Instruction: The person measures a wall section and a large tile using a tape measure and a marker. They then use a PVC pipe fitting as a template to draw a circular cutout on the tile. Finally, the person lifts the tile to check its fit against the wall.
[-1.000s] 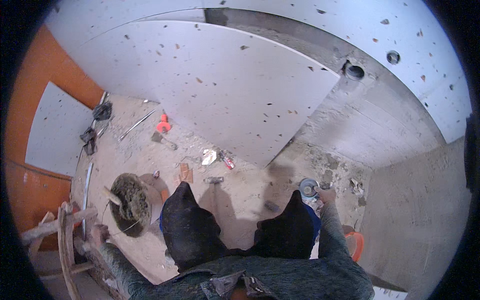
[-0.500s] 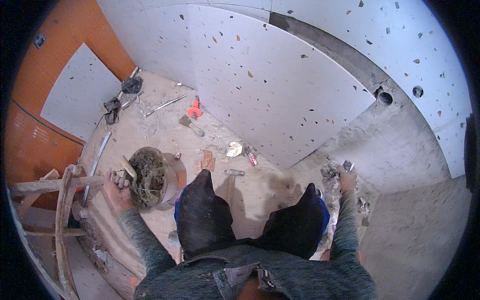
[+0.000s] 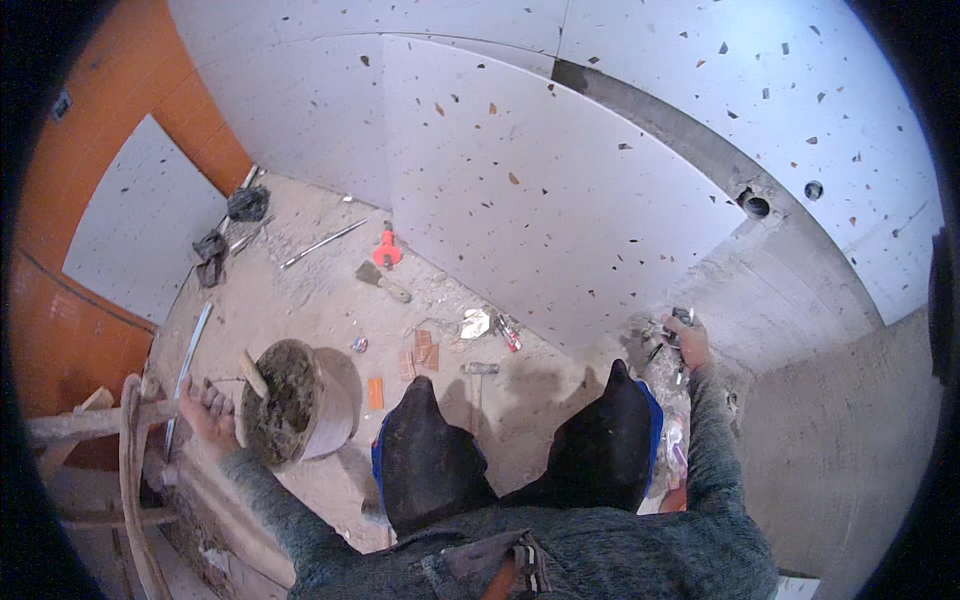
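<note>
At eight o'clock, the left hand (image 3: pixel 208 412) is hovering, grip half-spread, beside a round, pale, mortar-filled bucket (image 3: pixel 331 418) that a knock could tip; at three, the right hand (image 3: pixel 692 346) is gripping a dark-and-silver object (image 3: pixel 682 316), which loose fingers could drop.

bucket (image 3: pixel 328 420) beside left hand (image 3: pixel 208 415), open floor (image 3: pixel 265 310) beyond

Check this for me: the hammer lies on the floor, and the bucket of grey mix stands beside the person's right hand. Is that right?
Not quite: the bucket of grey mix stands beside the left hand, not the right hand, as the head view shows. The hammer does lie on the floor.
</note>
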The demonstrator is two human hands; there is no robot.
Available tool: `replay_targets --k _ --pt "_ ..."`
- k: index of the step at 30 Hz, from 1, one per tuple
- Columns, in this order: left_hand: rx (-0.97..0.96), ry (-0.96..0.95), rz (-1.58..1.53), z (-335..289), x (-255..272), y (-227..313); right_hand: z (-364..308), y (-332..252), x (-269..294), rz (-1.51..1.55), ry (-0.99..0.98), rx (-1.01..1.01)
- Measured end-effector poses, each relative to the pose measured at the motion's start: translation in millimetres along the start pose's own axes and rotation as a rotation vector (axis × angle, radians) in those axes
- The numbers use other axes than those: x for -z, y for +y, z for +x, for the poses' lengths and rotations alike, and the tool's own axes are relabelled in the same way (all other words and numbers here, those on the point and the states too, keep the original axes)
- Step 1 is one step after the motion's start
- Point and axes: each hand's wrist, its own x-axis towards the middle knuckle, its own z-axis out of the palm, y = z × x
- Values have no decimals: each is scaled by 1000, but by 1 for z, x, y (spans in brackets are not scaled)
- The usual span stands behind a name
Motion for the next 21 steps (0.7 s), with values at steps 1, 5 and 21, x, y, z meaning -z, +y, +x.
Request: replay_targets --k 1,5,21 --pt "2 19 8 2 4 5 -5 -5 -5 10 -19 -27" --pt "-338 51 123 -11 -3 3 -1 -11 -4 -24 -15 -48" --pt "-467 662 1670 -5 -18 -6 -10 -68 -17 291 93 27"
